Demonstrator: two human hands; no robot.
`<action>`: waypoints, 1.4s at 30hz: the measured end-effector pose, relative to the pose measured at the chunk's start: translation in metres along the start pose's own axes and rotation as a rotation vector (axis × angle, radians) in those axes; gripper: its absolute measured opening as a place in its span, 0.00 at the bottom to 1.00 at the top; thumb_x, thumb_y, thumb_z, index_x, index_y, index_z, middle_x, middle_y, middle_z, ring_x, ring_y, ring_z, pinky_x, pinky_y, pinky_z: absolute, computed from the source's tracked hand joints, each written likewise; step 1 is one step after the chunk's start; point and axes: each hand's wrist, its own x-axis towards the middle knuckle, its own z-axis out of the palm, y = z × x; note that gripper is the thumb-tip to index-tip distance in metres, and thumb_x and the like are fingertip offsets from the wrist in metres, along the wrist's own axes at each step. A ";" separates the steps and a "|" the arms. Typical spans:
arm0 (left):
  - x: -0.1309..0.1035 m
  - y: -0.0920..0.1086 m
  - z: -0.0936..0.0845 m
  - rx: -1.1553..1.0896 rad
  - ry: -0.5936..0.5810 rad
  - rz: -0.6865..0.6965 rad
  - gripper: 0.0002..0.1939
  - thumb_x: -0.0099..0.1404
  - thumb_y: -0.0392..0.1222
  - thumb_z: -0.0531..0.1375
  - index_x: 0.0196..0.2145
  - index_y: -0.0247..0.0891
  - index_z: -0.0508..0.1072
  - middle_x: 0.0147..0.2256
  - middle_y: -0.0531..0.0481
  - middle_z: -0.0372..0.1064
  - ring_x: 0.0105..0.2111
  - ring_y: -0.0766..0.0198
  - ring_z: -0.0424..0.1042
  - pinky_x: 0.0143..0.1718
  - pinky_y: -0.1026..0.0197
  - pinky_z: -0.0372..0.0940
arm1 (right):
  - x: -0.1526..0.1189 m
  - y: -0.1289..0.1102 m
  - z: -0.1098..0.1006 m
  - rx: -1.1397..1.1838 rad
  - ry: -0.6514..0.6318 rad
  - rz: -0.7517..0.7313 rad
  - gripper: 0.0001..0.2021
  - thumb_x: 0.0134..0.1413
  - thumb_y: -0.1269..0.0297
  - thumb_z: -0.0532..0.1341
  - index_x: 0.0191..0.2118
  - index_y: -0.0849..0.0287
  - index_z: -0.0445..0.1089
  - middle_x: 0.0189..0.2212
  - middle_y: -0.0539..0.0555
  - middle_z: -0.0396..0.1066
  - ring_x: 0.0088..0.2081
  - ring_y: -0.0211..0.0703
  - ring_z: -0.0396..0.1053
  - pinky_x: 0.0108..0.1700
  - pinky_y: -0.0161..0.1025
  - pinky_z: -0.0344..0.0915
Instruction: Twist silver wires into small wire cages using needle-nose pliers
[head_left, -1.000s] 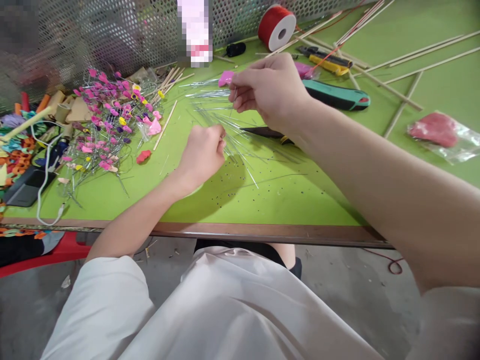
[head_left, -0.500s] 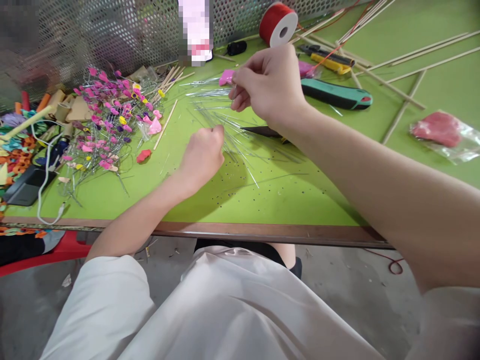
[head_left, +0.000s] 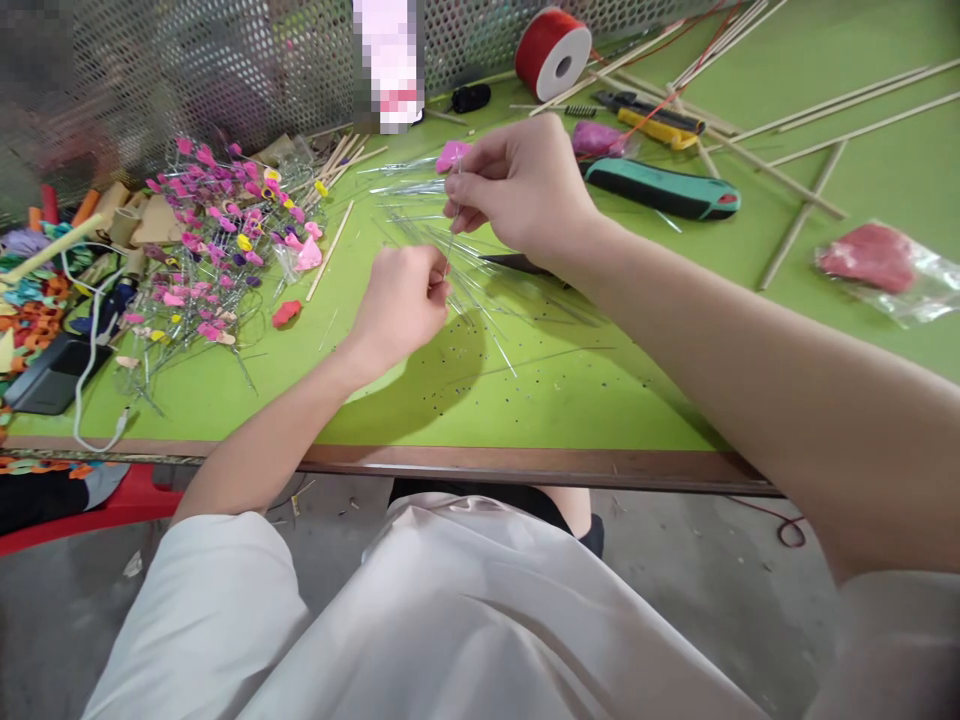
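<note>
On the left of the green bench lies a heap of pink-tipped wires. The left hand is pinched shut on a thin wire; the right hand pinches its upper end. The loose wires spread beneath could snag, and the fine wire may slip or bend if squeezed unevenly.

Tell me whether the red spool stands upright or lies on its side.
On its side: the red spool shows its white round end and centre hole to the camera, resting on the green table.

Pixelated object behind mesh
</note>
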 end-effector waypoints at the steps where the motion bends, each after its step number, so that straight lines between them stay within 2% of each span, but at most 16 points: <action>1: 0.001 0.000 0.000 -0.107 -0.007 -0.036 0.12 0.63 0.22 0.60 0.31 0.39 0.70 0.27 0.51 0.72 0.33 0.61 0.78 0.41 0.58 0.74 | 0.001 0.001 0.000 0.033 0.000 0.007 0.16 0.57 0.69 0.73 0.23 0.48 0.70 0.26 0.50 0.78 0.27 0.45 0.76 0.38 0.46 0.79; 4: 0.006 0.005 -0.003 -0.417 -0.092 -0.204 0.12 0.64 0.21 0.63 0.33 0.37 0.71 0.26 0.54 0.73 0.25 0.67 0.77 0.31 0.63 0.74 | 0.003 0.003 0.000 0.118 0.011 0.030 0.16 0.58 0.67 0.74 0.24 0.48 0.71 0.26 0.49 0.78 0.26 0.42 0.75 0.36 0.44 0.80; 6: 0.010 0.010 -0.007 -0.560 -0.153 -0.289 0.11 0.66 0.21 0.63 0.34 0.36 0.71 0.27 0.54 0.75 0.23 0.68 0.78 0.28 0.65 0.73 | 0.003 0.003 0.001 0.138 0.017 0.031 0.16 0.58 0.68 0.74 0.24 0.49 0.71 0.24 0.48 0.77 0.25 0.41 0.74 0.34 0.42 0.80; 10: 0.018 0.011 -0.013 -0.681 -0.122 -0.329 0.07 0.76 0.33 0.62 0.36 0.34 0.72 0.29 0.54 0.77 0.21 0.72 0.77 0.26 0.68 0.72 | 0.002 0.003 0.003 0.142 -0.008 0.034 0.17 0.59 0.73 0.73 0.23 0.51 0.71 0.23 0.48 0.75 0.24 0.39 0.73 0.34 0.42 0.79; 13: 0.021 0.007 -0.012 -0.709 -0.086 -0.310 0.10 0.77 0.38 0.62 0.35 0.34 0.73 0.28 0.53 0.76 0.22 0.71 0.78 0.25 0.69 0.71 | 0.002 0.006 0.003 0.165 -0.076 -0.021 0.16 0.58 0.68 0.76 0.24 0.50 0.71 0.25 0.49 0.77 0.26 0.40 0.74 0.36 0.44 0.79; 16: 0.020 0.005 -0.010 -0.704 -0.072 -0.280 0.10 0.77 0.34 0.61 0.35 0.33 0.73 0.26 0.54 0.75 0.21 0.71 0.77 0.25 0.69 0.72 | 0.003 0.008 0.002 0.181 -0.111 -0.038 0.15 0.57 0.67 0.77 0.25 0.50 0.72 0.26 0.49 0.77 0.27 0.41 0.74 0.36 0.44 0.77; 22: 0.018 0.008 -0.008 -0.713 -0.117 -0.255 0.11 0.78 0.31 0.57 0.34 0.35 0.72 0.28 0.53 0.76 0.23 0.69 0.80 0.26 0.68 0.74 | 0.004 0.008 -0.003 0.372 -0.199 0.127 0.14 0.64 0.72 0.72 0.27 0.54 0.74 0.27 0.49 0.78 0.28 0.36 0.72 0.31 0.36 0.71; 25: 0.018 0.008 -0.010 -0.734 -0.146 -0.243 0.11 0.78 0.32 0.56 0.36 0.35 0.71 0.29 0.53 0.77 0.24 0.69 0.80 0.28 0.68 0.75 | 0.006 0.012 -0.009 0.506 -0.312 0.166 0.13 0.65 0.75 0.69 0.29 0.54 0.76 0.30 0.47 0.79 0.30 0.35 0.73 0.36 0.36 0.74; 28: 0.019 0.007 -0.012 -0.801 -0.181 -0.247 0.11 0.79 0.32 0.56 0.35 0.36 0.70 0.28 0.54 0.76 0.24 0.70 0.80 0.26 0.70 0.73 | 0.007 0.016 -0.013 0.569 -0.372 0.155 0.11 0.61 0.77 0.71 0.32 0.53 0.78 0.31 0.47 0.79 0.32 0.35 0.75 0.40 0.36 0.76; 32: 0.019 0.006 -0.015 -0.911 -0.225 -0.260 0.12 0.78 0.30 0.55 0.34 0.36 0.70 0.24 0.57 0.74 0.21 0.72 0.78 0.22 0.72 0.70 | 0.009 0.020 -0.015 0.578 -0.393 0.115 0.11 0.55 0.75 0.75 0.31 0.51 0.77 0.31 0.47 0.78 0.33 0.37 0.75 0.40 0.38 0.76; 37: 0.019 0.007 -0.015 -0.949 -0.218 -0.281 0.12 0.77 0.28 0.55 0.34 0.35 0.70 0.23 0.59 0.73 0.19 0.72 0.77 0.21 0.72 0.69 | 0.009 0.021 -0.013 0.577 -0.420 0.069 0.10 0.55 0.71 0.76 0.31 0.51 0.77 0.29 0.47 0.77 0.32 0.38 0.75 0.39 0.39 0.76; 42: 0.021 0.009 -0.014 -0.899 -0.147 -0.337 0.10 0.76 0.29 0.57 0.35 0.36 0.72 0.26 0.58 0.77 0.19 0.72 0.77 0.23 0.71 0.71 | 0.007 0.016 -0.008 0.462 -0.281 0.043 0.12 0.53 0.74 0.76 0.29 0.50 0.77 0.28 0.47 0.77 0.33 0.39 0.76 0.42 0.40 0.79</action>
